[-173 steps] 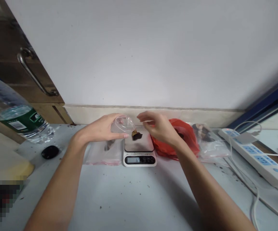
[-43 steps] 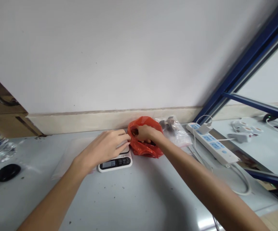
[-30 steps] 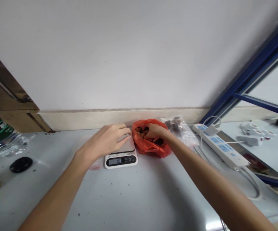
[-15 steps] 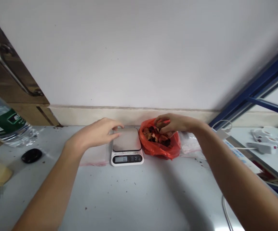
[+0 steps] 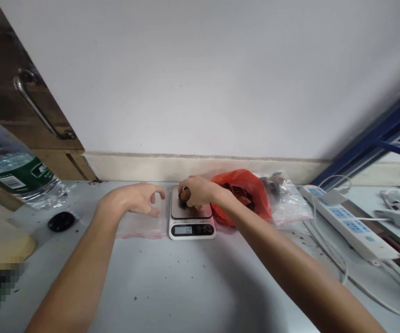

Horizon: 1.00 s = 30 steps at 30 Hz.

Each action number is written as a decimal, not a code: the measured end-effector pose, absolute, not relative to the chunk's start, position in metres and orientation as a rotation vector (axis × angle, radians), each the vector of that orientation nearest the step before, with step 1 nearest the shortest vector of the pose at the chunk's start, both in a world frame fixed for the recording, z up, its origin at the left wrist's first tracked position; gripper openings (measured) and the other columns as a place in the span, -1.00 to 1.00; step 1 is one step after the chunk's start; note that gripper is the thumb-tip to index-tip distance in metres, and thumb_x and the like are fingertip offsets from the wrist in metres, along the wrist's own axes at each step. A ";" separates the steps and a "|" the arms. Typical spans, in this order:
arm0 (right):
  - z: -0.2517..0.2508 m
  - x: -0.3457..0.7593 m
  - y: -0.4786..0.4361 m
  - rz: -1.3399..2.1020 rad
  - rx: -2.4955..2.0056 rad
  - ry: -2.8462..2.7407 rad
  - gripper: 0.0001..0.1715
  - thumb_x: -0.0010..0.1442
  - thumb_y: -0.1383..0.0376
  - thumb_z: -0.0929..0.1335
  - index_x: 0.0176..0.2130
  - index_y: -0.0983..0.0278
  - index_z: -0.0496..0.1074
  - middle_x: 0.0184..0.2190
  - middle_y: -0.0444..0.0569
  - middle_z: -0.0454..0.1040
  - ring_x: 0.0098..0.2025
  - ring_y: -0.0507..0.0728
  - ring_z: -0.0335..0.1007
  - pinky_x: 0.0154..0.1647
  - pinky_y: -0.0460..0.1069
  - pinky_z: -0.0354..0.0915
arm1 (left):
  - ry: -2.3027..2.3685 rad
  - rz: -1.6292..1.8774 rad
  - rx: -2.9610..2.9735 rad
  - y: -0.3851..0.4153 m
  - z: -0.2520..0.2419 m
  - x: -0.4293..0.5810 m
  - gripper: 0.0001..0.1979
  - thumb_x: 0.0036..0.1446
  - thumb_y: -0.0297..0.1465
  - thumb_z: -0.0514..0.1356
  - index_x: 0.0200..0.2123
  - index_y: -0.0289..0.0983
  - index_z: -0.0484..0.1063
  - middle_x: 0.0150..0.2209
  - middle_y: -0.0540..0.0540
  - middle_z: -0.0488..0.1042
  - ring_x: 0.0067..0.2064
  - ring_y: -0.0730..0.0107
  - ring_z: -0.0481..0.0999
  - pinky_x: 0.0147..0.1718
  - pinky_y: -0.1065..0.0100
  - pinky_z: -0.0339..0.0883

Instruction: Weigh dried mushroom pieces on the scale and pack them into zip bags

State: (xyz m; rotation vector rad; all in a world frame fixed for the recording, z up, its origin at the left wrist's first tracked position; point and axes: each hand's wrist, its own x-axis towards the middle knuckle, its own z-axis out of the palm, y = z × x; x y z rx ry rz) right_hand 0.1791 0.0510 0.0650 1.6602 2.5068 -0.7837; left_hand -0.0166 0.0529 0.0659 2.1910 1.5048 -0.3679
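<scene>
A small white digital scale [image 5: 192,231] stands on the grey table, its display reading 0.0. Over its plate, my right hand [image 5: 200,190] is closed around some brown dried pieces [image 5: 185,195], partly hidden by the fingers. Whether the pieces touch the plate I cannot tell. Just right of the scale sits a red plastic bag [image 5: 264,196], its mouth open, with more brown dried pieces [image 5: 243,198] inside; my right forearm crosses its front. My left hand [image 5: 140,199] hovers left of the scale with fingers curled apart and nothing in them, above flat clear plastic bags [image 5: 144,225].
A clear plastic bag with dark contents [image 5: 290,199] lies right of the red bag. Beyond it are a white power strip [image 5: 352,224] and cables. At left are a large water bottle [image 5: 22,173] and a black oval object [image 5: 61,222]. The wall rises behind.
My right hand has moved left from the red bag to over the scale, carrying brown dried pieces. My left hand stays left of the scale, now slightly off its plate. The view has shifted a little.
</scene>
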 end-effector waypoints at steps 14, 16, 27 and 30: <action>0.077 0.211 0.039 -0.822 1.991 2.553 -0.49 0.22 0.27 0.44 0.16 0.14 0.50 0.04 0.06 0.59 0.07 0.24 0.53 -0.02 0.04 0.44 | 1.526 -0.647 2.086 0.051 0.049 -0.011 -0.68 -0.44 -0.38 0.34 -0.47 -0.14 0.40 -0.45 0.07 0.50 -0.38 0.21 0.52 -0.55 0.37 0.22; 0.080 0.216 0.033 -0.870 2.040 2.600 -0.52 0.24 0.26 0.44 0.16 0.15 0.50 0.11 0.07 0.56 0.08 0.22 0.52 0.00 0.04 0.45 | 1.533 -0.673 2.074 0.051 0.048 -0.012 -0.68 -0.46 -0.42 0.32 -0.48 -0.14 0.38 -0.48 0.08 0.50 -0.36 0.18 0.54 -0.53 0.35 0.24; 0.080 0.231 0.028 -1.045 2.020 2.686 -0.60 0.22 0.26 0.47 0.06 0.18 0.55 0.09 0.06 0.58 -0.02 0.20 0.56 -0.10 0.05 0.51 | 1.465 -0.484 2.092 0.046 0.046 -0.013 -0.70 -0.46 -0.44 0.26 -0.48 -0.12 0.46 -0.50 0.06 0.56 -0.43 0.14 0.54 -0.47 0.29 0.33; 0.078 0.235 0.029 -1.064 2.004 2.713 -0.62 0.21 0.26 0.47 0.05 0.17 0.55 0.07 0.06 0.59 0.00 0.22 0.55 -0.17 0.04 0.51 | 1.349 -0.361 2.047 0.050 0.050 -0.027 -0.72 -0.38 -0.41 0.16 -0.47 -0.11 0.56 -0.45 0.02 0.64 -0.38 0.14 0.61 -0.42 0.30 0.38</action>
